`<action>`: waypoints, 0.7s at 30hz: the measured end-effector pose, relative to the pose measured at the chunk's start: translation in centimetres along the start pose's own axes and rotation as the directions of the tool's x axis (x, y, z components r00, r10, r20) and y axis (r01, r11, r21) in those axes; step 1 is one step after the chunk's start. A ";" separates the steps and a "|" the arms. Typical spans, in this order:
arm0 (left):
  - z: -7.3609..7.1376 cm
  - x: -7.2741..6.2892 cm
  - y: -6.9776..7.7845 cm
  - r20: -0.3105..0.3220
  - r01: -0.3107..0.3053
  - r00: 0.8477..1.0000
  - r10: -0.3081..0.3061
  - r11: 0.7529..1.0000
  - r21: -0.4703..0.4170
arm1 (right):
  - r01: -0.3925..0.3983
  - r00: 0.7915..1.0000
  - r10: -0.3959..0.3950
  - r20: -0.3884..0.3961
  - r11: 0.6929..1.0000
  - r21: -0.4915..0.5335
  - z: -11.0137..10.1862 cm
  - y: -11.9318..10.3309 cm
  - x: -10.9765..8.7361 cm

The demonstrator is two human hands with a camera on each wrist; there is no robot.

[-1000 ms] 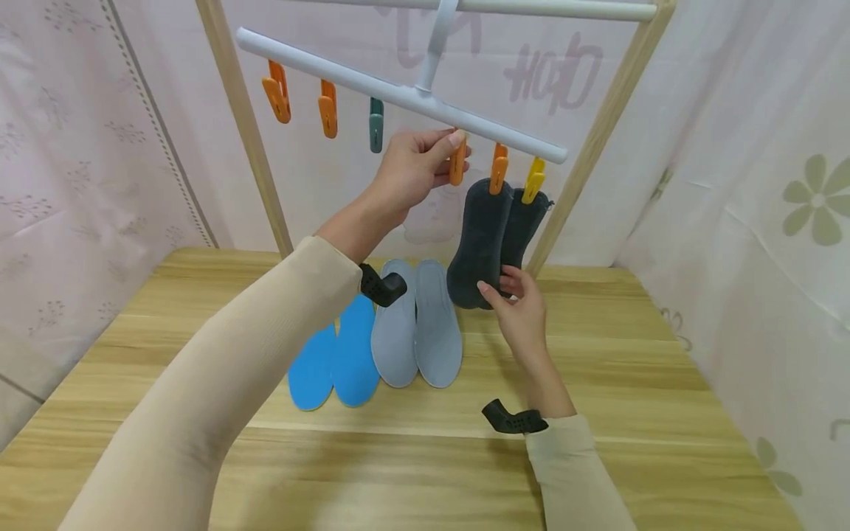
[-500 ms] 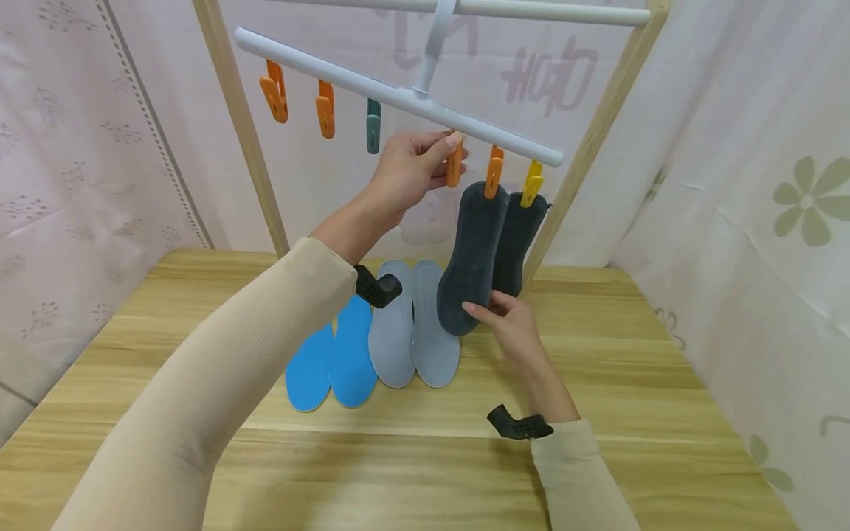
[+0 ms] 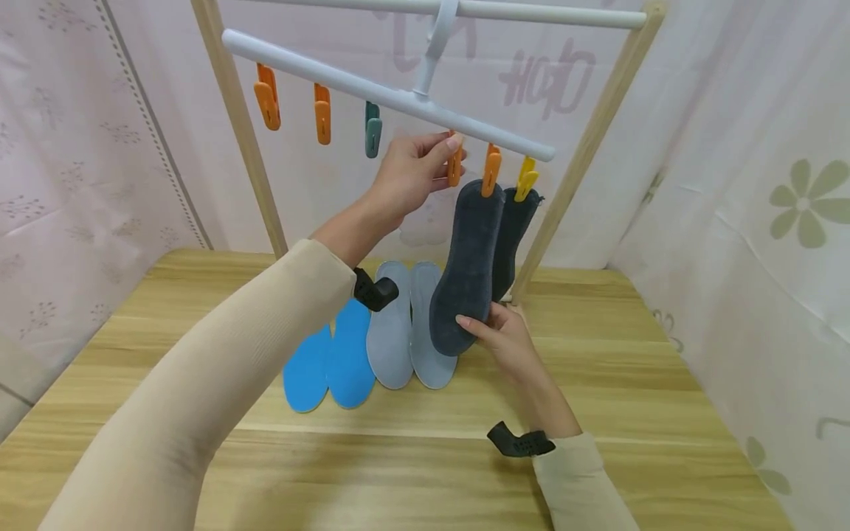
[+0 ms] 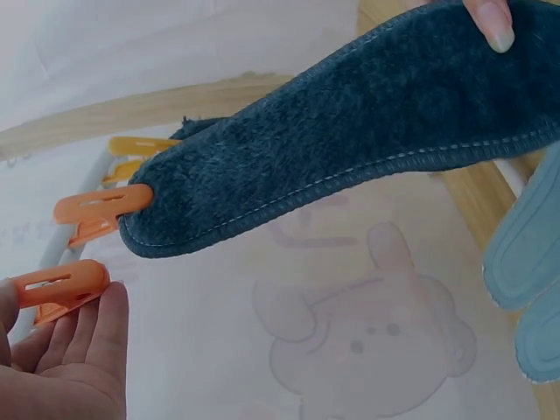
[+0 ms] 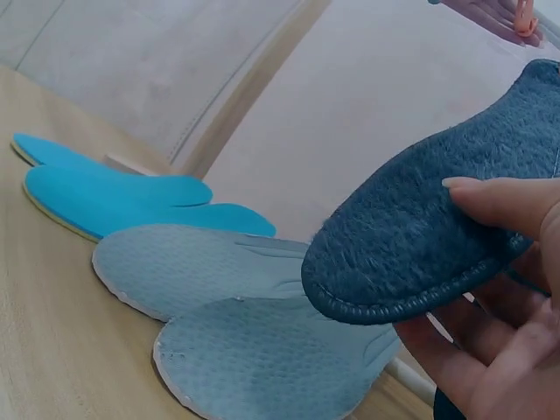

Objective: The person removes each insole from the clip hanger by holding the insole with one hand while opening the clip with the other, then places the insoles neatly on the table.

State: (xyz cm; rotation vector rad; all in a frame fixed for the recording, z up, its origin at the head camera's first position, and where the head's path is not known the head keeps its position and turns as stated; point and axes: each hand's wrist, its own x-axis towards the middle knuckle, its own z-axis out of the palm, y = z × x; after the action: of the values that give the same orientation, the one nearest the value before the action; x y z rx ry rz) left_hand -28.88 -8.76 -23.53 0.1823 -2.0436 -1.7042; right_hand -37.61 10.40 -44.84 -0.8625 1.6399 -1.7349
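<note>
A white clip hanger (image 3: 319,72) hangs tilted, lower on the right. My left hand (image 3: 406,175) pinches an orange clip (image 3: 454,168) under its bar; nothing shows in that clip's mouth. Just to the right, another orange clip (image 4: 101,204) bites the narrow end of a dark, fuzzy shoe insole (image 4: 341,131). Near its wide lower end, my right hand (image 3: 508,343) holds this insole, thumb on the fuzzy face and fingers behind. Partly hidden behind it, a second dark insole (image 3: 516,228) hangs from a yellow clip (image 3: 527,184).
Two grey insoles (image 3: 390,332) and two blue insoles (image 3: 350,354) lie on the wooden table (image 3: 425,472). Two more orange clips (image 3: 322,118) and a green clip (image 3: 373,133) hang at the hanger's left. The hanger hooks on a rack with wooden posts (image 3: 584,140).
My right hand has moved down and slightly left, drawing the front dark insole's lower end away from the rear one and over a grey insole. My left hand stays on its clip.
</note>
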 end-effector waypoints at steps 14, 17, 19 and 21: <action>-0.3 -0.4 -0.9 -0.038 -0.020 0.999 0.020 1.000 0.005 | 0.006 1.000 -0.006 -0.017 1.000 0.020 0.0 -0.4 -0.4; -0.4 -0.6 -1.4 -0.056 -0.021 0.998 0.021 1.000 0.003 | 0.009 1.000 -0.008 -0.028 1.000 0.023 0.1 -0.5 -0.5; -0.6 -0.7 -1.9 -0.070 -0.017 0.997 0.017 1.000 0.000 | 0.012 0.999 -0.011 -0.033 0.999 0.030 0.2 -0.5 -0.5; -0.7 -0.9 -2.5 -0.082 -0.016 0.996 0.016 1.000 -0.001 | 0.014 0.999 -0.012 -0.037 0.999 0.040 0.2 -0.5 -0.4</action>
State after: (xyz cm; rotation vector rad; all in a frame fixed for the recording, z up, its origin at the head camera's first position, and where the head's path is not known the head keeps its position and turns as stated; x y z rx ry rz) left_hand -28.32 -9.58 -26.07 0.2307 -1.9787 -1.6608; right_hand -37.13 10.63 -44.34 -0.8288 1.6209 -1.7966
